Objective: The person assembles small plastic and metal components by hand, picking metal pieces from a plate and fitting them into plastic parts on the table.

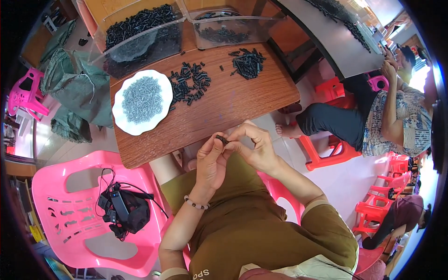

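My left hand (212,161) pinches a small black tube-like part (222,140) between thumb and fingertips, just off the table's near edge. The fingers of my right hand (254,147) close on the same part from the other side; anything smaller between them is too tiny to make out. On the wooden table (205,116) beyond, a white scalloped plate (122,122) carries a heap of small shiny metal pieces (142,99). Beside it spreads a loose pile of short black parts (190,83). A tighter pile of longer black parts (248,64) lies farther right.
Clear plastic bins (144,35) of black parts stand along the table's far side. Left of me, a pink chair (60,205) holds a black device with cables (123,207). Green sacks (77,88) slump at the left. Another person (396,116) sits at a grey table (336,42) on the right.
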A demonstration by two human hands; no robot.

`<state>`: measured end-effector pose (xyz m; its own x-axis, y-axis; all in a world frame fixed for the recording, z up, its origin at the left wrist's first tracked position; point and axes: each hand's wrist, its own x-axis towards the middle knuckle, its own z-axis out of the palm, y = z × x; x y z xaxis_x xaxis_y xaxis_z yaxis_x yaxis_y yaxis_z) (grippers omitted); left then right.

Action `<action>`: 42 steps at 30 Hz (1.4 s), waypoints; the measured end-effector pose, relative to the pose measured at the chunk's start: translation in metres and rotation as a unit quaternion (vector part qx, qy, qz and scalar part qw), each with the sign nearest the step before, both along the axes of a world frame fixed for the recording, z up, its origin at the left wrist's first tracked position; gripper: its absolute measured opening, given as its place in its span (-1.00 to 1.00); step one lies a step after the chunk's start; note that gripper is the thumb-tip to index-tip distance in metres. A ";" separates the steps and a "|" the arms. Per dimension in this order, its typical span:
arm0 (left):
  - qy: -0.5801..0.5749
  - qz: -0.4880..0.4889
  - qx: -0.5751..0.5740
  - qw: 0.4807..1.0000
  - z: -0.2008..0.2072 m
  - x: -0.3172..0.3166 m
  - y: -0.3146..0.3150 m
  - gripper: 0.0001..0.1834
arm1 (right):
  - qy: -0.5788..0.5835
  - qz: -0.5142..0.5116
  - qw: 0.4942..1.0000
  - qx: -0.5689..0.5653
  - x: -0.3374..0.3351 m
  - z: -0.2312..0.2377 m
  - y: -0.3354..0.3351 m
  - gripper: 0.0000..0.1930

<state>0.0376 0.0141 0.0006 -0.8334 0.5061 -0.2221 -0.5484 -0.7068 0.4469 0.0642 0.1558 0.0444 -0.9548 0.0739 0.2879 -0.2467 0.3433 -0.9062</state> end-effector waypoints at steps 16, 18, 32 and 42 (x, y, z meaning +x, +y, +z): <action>-0.009 -0.067 0.043 0.997 -0.011 0.002 -0.004 -0.79 | -0.024 0.157 0.985 0.071 -0.006 0.015 0.014 -0.48; 0.004 -0.064 0.021 0.998 -0.008 0.002 -0.004 -0.80 | -0.021 0.156 0.984 0.079 -0.005 0.017 0.013 -0.48; 0.014 -0.072 0.032 0.997 -0.010 0.002 -0.003 -0.90 | 0.010 0.149 0.984 0.100 -0.004 0.018 0.015 -0.53; -0.005 -0.067 0.046 0.997 -0.022 0.010 0.000 -0.89 | 0.048 0.118 0.989 0.075 -0.002 0.005 0.013 -0.62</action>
